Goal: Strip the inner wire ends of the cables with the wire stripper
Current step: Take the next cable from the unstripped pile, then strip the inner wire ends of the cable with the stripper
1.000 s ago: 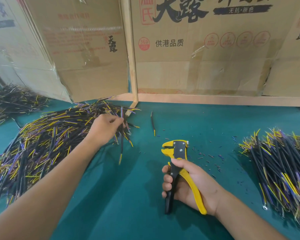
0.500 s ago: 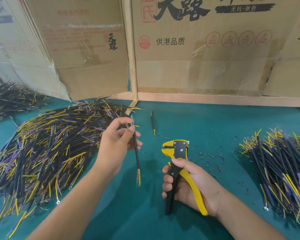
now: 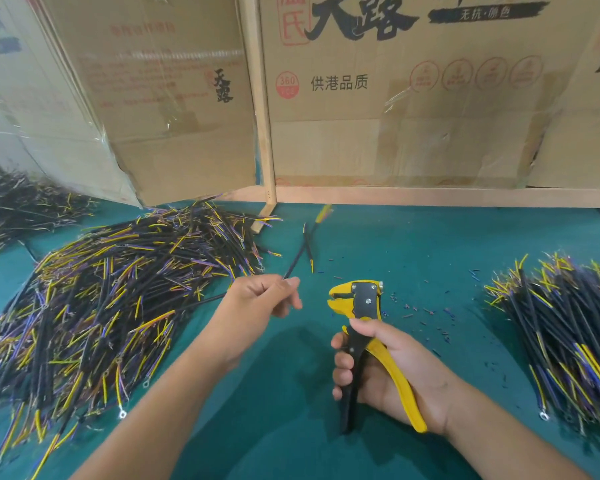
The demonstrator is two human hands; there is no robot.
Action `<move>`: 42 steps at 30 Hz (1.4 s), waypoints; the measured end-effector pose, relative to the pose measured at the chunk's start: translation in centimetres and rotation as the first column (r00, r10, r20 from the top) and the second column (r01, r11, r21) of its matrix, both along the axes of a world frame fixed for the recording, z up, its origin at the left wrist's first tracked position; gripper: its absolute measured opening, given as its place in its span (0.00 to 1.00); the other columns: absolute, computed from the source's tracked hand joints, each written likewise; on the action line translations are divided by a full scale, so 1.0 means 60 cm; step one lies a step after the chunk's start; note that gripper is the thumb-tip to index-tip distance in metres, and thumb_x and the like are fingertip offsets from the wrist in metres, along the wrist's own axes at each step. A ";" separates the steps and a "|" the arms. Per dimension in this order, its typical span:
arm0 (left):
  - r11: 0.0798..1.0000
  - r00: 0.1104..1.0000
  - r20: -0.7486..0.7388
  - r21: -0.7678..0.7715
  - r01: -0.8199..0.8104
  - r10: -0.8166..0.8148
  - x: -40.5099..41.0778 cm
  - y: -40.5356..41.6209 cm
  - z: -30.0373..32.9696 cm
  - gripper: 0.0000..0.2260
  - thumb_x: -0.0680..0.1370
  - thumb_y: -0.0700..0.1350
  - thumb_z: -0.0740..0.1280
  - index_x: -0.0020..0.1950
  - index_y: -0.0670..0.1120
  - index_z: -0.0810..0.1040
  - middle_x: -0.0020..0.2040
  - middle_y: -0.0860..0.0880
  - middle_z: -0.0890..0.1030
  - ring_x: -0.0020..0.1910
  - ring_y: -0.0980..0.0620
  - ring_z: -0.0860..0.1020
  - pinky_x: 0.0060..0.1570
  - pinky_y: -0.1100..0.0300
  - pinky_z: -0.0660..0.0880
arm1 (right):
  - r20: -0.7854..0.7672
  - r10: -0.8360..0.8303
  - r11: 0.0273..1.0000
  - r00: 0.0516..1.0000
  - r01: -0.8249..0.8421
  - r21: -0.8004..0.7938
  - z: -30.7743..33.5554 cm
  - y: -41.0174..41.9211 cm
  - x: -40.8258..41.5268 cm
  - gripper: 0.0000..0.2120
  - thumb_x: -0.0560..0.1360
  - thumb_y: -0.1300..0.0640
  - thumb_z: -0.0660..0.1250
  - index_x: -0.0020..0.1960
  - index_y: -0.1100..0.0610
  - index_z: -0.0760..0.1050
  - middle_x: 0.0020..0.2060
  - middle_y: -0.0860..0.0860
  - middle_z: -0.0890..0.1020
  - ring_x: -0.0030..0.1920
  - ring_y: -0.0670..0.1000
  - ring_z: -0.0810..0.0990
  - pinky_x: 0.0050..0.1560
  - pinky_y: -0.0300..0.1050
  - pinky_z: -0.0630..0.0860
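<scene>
1. The left hand pinches one cable between thumb and fingers; its blurred far end points away, above the table.
2. The right hand wraps its fingers round the stripper handles, jaws facing left.
3. Turn the cable end toward the jaws, seat one inner wire squarely, then squeeze.
4. Box print reads "供港品质", "360", "天露".

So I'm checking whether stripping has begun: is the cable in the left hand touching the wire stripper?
Apart. The head view shows bare green mat between the cable and the wire stripper.
</scene>
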State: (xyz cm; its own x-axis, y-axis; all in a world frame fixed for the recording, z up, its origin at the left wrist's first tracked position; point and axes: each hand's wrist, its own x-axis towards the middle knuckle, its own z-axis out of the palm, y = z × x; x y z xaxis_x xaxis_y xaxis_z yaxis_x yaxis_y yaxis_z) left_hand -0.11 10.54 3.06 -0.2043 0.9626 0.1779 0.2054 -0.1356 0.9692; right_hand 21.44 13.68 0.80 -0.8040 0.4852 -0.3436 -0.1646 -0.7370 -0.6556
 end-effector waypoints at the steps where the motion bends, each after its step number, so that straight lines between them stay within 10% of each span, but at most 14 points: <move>1: 0.999 0.995 0.089 -0.002 0.043 -0.042 0.001 0.000 -0.001 0.12 0.79 0.46 0.67 0.39 0.42 0.84 0.34 0.46 0.76 0.33 0.53 0.73 0.39 0.65 0.72 | -0.002 0.003 1.000 1.000 -0.003 0.000 0.000 0.000 0.000 0.15 0.76 0.49 0.68 0.46 0.62 0.78 0.35 0.56 0.71 0.34 0.56 0.72 0.43 0.54 0.76; 7: 0.989 0.938 0.313 0.048 0.142 -0.150 0.014 -0.007 0.003 0.13 0.82 0.51 0.63 0.51 0.43 0.81 0.30 0.47 0.68 0.27 0.50 0.67 0.34 0.60 0.69 | 0.006 0.000 1.000 1.000 0.000 -0.002 0.005 -0.002 -0.002 0.15 0.74 0.49 0.68 0.45 0.62 0.78 0.35 0.56 0.71 0.33 0.55 0.72 0.43 0.54 0.76; 12: 0.943 0.872 0.370 0.207 0.260 -0.322 0.018 -0.018 0.013 0.13 0.83 0.47 0.58 0.62 0.43 0.75 0.40 0.41 0.81 0.39 0.46 0.78 0.46 0.58 0.75 | 0.010 -0.001 1.000 1.000 0.001 0.000 0.006 -0.003 -0.001 0.14 0.74 0.49 0.68 0.45 0.62 0.78 0.35 0.56 0.71 0.34 0.56 0.72 0.43 0.54 0.76; 18: 0.952 0.832 0.463 0.178 0.248 -0.304 0.044 -0.031 0.028 0.09 0.82 0.50 0.59 0.46 0.47 0.72 0.32 0.47 0.69 0.26 0.50 0.65 0.30 0.58 0.67 | -0.003 0.016 1.000 1.000 -0.016 0.014 0.001 0.000 0.000 0.16 0.71 0.50 0.73 0.47 0.63 0.77 0.35 0.57 0.71 0.34 0.56 0.71 0.44 0.55 0.76; 22: 0.977 0.916 0.353 0.161 0.140 -0.190 0.039 -0.029 0.030 0.13 0.82 0.54 0.57 0.46 0.48 0.75 0.31 0.50 0.63 0.26 0.53 0.54 0.25 0.65 0.55 | 0.002 0.008 1.000 1.000 -0.008 0.008 0.002 0.001 -0.001 0.17 0.69 0.50 0.74 0.46 0.63 0.78 0.35 0.57 0.71 0.34 0.56 0.71 0.43 0.55 0.76; 42: 0.961 0.972 0.109 0.206 0.183 -0.209 0.027 -0.027 0.023 0.06 0.83 0.47 0.58 0.54 0.54 0.74 0.34 0.51 0.74 0.24 0.57 0.60 0.25 0.69 0.60 | -0.020 0.029 0.999 0.999 -0.028 0.031 0.001 0.002 0.001 0.17 0.70 0.50 0.75 0.48 0.62 0.78 0.35 0.57 0.72 0.34 0.57 0.72 0.45 0.56 0.77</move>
State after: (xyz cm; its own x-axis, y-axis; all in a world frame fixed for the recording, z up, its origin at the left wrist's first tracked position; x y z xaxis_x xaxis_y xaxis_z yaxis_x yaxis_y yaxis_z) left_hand 1.53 8.92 4.46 -0.0483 0.9359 0.3488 0.0311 -0.3477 0.9371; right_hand 21.47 13.80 0.85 -0.8243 0.4722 -0.3122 -0.1574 -0.7209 -0.6750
